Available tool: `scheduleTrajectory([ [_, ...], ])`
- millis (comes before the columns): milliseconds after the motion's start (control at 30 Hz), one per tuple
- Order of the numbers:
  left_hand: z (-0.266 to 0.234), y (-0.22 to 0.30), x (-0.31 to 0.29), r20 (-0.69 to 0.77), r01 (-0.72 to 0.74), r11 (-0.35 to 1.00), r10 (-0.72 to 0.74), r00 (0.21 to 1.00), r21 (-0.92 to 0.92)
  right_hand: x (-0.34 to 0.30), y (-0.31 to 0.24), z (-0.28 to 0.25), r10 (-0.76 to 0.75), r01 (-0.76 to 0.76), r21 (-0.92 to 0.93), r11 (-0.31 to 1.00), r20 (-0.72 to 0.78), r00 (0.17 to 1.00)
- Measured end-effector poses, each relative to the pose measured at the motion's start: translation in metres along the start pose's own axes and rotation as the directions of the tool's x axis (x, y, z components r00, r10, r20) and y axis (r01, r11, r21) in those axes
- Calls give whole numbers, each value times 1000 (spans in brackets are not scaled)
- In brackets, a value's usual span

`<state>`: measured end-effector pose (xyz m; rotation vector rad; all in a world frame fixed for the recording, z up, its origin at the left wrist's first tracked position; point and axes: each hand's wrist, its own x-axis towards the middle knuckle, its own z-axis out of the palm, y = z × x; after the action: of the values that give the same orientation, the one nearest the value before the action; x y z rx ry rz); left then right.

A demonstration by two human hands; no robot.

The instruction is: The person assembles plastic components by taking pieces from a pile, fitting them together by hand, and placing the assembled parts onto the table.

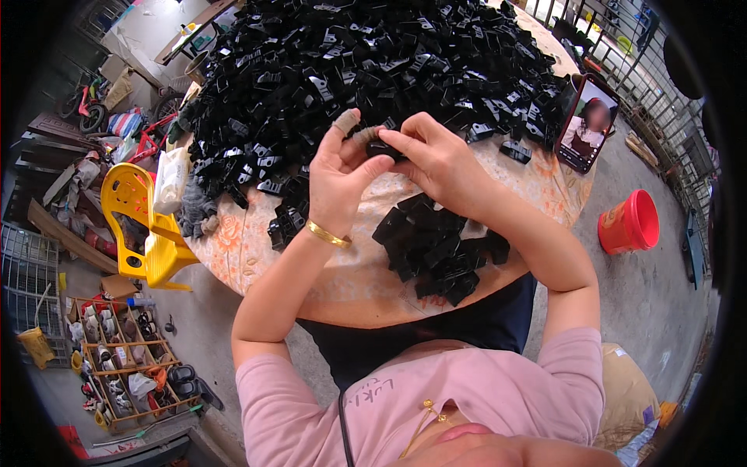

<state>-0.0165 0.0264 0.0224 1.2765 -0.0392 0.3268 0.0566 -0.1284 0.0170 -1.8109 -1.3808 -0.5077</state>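
Note:
Over the near half of the round table (342, 292), both hands meet around a small black plastic piece (383, 149), mostly hidden by the fingers. My left hand (340, 173), with tan wrapping on two fingers and a gold bangle at its wrist, pinches the piece from the left. From the right, my right hand (440, 163) grips it between thumb and fingers. Just beyond spreads a large heap of similar black pieces (366, 74), some showing shiny metal. A smaller pile of black parts (440, 245) lies close to me, below my right hand.
A phone (587, 124) stands upright at the table's right edge. On the floor beyond it is a red bucket (629, 223). A yellow plastic chair (144, 222) stands left, beside a white soft pack (171, 179) and grey gloves (197, 208). A shoe rack (124, 354) sits lower left.

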Motion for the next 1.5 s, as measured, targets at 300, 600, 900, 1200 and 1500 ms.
scheduleTrajectory([
  [300,-8,15,1,119,30,999,-25,993,-36,3,16,-15,376,-573,629,525,433,819],
  [600,-13,7,2,275,188,976,-210,938,106,4,39,-35,346,-601,637,483,492,799],
  [900,-14,4,7,300,100,861,-279,912,498,-2,39,-26,229,-252,-37,967,560,796],
  [1200,-21,28,38,247,-226,-190,98,964,955,-3,53,-23,237,-239,23,971,58,970],
  [1500,-41,19,54,318,-303,-127,121,941,945,2,38,-23,339,-344,165,925,59,939],
])
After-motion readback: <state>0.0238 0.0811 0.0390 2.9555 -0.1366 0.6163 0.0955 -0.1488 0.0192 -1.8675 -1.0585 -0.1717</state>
